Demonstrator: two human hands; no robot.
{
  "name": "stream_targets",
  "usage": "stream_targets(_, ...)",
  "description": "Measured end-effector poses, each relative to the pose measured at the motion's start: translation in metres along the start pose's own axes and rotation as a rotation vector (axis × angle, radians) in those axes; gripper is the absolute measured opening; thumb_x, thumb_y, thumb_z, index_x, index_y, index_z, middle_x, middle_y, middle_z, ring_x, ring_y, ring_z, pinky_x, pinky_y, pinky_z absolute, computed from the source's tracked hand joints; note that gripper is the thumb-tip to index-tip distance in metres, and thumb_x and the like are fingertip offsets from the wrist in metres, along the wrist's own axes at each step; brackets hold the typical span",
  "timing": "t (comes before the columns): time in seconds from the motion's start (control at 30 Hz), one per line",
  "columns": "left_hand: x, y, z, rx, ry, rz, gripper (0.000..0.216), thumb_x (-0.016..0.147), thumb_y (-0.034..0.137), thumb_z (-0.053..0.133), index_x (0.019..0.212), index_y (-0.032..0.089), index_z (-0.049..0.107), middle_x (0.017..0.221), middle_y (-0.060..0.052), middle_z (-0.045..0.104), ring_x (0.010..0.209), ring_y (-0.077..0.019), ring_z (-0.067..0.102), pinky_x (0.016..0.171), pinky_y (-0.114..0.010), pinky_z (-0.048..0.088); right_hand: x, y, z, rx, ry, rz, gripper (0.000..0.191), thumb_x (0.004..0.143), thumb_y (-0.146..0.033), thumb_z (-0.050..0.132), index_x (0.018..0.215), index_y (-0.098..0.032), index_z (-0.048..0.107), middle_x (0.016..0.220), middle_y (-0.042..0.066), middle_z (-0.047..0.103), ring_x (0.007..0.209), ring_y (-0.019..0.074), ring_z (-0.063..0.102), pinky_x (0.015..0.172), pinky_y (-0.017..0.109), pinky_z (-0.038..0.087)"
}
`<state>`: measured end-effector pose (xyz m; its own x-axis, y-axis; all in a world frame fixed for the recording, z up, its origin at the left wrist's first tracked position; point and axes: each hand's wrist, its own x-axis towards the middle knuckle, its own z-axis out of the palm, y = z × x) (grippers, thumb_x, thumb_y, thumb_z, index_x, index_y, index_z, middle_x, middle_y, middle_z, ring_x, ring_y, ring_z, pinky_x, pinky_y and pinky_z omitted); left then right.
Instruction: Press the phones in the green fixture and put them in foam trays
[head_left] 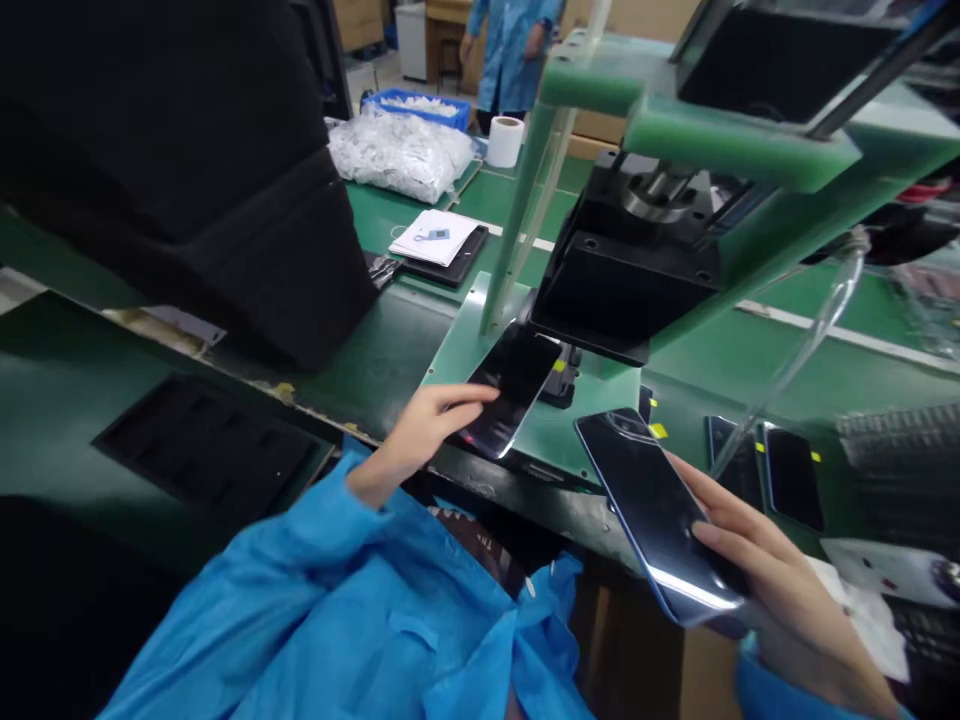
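My left hand [427,425] grips the near end of a dark glossy phone panel [510,385] that lies tilted on the pale green fixture plate [465,330], under the black press head [622,280]. My right hand [765,560] holds a second dark phone [656,510] from beneath, thumb on its right edge, above the bench's front edge. Blue sleeves cover both my arms.
Two more dark phones [765,470] lie on the green bench to the right. A large black cover [172,160] stands at the left, a black foam tray [202,450] below it. Behind are papers on a black tray [439,240], a bag of white parts [401,150], a tape roll [505,140] and a person in blue [510,50].
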<state>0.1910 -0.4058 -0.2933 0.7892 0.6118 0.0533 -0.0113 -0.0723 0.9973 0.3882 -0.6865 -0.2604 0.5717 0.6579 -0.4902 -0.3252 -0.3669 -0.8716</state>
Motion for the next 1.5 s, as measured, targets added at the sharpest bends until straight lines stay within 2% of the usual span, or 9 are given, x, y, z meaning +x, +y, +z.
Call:
stream_targets(0.17, -0.095, -0.036, -0.052, -0.434, 0.258, -0.296, 0.023, 0.064, 0.033, 0.084, 0.086, 0.026, 0.081, 0.082, -0.002, 0.076, 0.069, -0.0188, 0.071, 0.059, -0.023, 0.059, 0.062, -0.022, 0.04, 0.029, -0.062, -0.126, 0.07, 0.073, -0.044, 0.086, 0.136, -0.03, 0.058, 0.109, 0.0, 0.07, 0.093, 0.0167, 0.065, 0.078, 0.022, 0.054)
stream_targets(0.3, -0.134, -0.064, -0.081, -0.224, 0.404, -0.253, 0.024, 0.062, 0.036, 0.086, 0.081, 0.022, 0.081, 0.084, -0.007, 0.076, 0.074, -0.0226, 0.071, 0.062, -0.028, 0.06, 0.123, -0.039, 0.07, -0.086, 0.049, -0.281, 0.051, 0.057, -0.043, 0.087, 0.098, -0.022, 0.066, 0.076, -0.003, 0.059, 0.071, 0.0153, 0.055, 0.062, 0.024, 0.046)
stream_targets(0.47, -0.151, -0.063, -0.112, 0.179, 0.269, -0.028, 0.022, 0.086, 0.036, 0.07, 0.097, 0.022, 0.081, 0.092, -0.008, 0.076, 0.088, -0.0246, 0.073, 0.079, -0.031, 0.062, 0.154, -0.05, 0.082, -0.175, 0.081, -0.332, 0.047, 0.055, -0.053, 0.081, 0.073, -0.02, 0.054, 0.075, 0.001, 0.053, 0.073, 0.0185, 0.054, 0.06, 0.03, 0.047)
stream_targets(0.6, -0.132, -0.053, -0.119, 0.525, 0.267, 0.216, 0.034, 0.096, 0.02, 0.057, 0.126, 0.029, 0.07, 0.125, -0.003, 0.069, 0.112, -0.0194, 0.067, 0.098, -0.026, 0.055, 0.159, -0.065, 0.08, -0.57, 0.052, -0.306, 0.033, 0.076, -0.05, 0.069, 0.076, -0.019, 0.056, 0.077, 0.004, 0.056, 0.073, 0.0219, 0.057, 0.068, 0.037, 0.05)
stream_targets(0.73, -0.083, -0.056, -0.11, 0.963, 0.257, 0.523, 0.047, 0.097, 0.023, 0.058, 0.144, 0.02, 0.054, 0.133, -0.014, 0.063, 0.116, -0.0259, 0.065, 0.099, -0.035, 0.054, 0.159, -0.079, 0.087, -1.212, 0.087, -0.268, 0.029, 0.095, -0.034, 0.056, 0.07, -0.018, 0.054, 0.063, 0.003, 0.052, 0.061, 0.0194, 0.052, 0.063, 0.034, 0.04)
stream_targets(0.93, -0.02, -0.059, -0.087, 1.469, 0.032, 0.595, 0.077, 0.085, 0.051, 0.073, 0.138, -0.001, 0.052, 0.143, -0.028, 0.051, 0.12, -0.0368, 0.059, 0.098, -0.045, 0.05, 0.134, -0.061, 0.094, -1.624, 0.324, -0.54, 0.033, 0.099, -0.033, 0.057, 0.126, -0.017, 0.064, 0.098, 0.011, 0.067, 0.086, 0.0305, 0.064, 0.064, 0.036, 0.047)
stream_targets(1.13, -0.005, -0.059, -0.076, 1.522, -0.053, 0.626, 0.067, 0.083, 0.048, 0.076, 0.129, 0.002, 0.06, 0.147, -0.025, 0.048, 0.121, -0.0342, 0.058, 0.099, -0.044, 0.049, 0.079, 0.01, 0.044, -1.601, 0.07, -1.071, 0.058, 0.105, -0.048, 0.037, 0.14, -0.003, 0.049, 0.143, 0.02, 0.049, 0.128, 0.036, 0.05, 0.101, 0.05, 0.05)
stream_targets(1.33, 0.003, -0.057, -0.069, 1.481, -0.083, 0.506, 0.073, 0.084, 0.05, 0.075, 0.137, 0.004, 0.055, 0.147, -0.028, 0.046, 0.125, -0.0372, 0.057, 0.101, -0.047, 0.049, 0.07, 0.052, 0.021, -1.62, 0.125, -1.113, 0.068, 0.1, -0.017, 0.039, 0.161, -0.013, 0.01, 0.159, 0.015, 0.028, 0.142, 0.0348, 0.034, 0.109, 0.055, 0.042)
stream_targets(1.5, -0.012, -0.035, -0.074, 1.383, -0.004, 0.525, 0.07, 0.081, 0.06, 0.072, 0.137, 0.019, 0.061, 0.144, -0.017, 0.054, 0.12, -0.0353, 0.063, 0.102, -0.044, 0.055, 0.085, 0.074, 0.014, -1.23, 0.104, -1.26, 0.075, 0.092, -0.039, 0.046, 0.161, -0.032, 0.018, 0.155, 0.005, 0.038, 0.134, 0.0415, 0.044, 0.096, 0.068, 0.044)
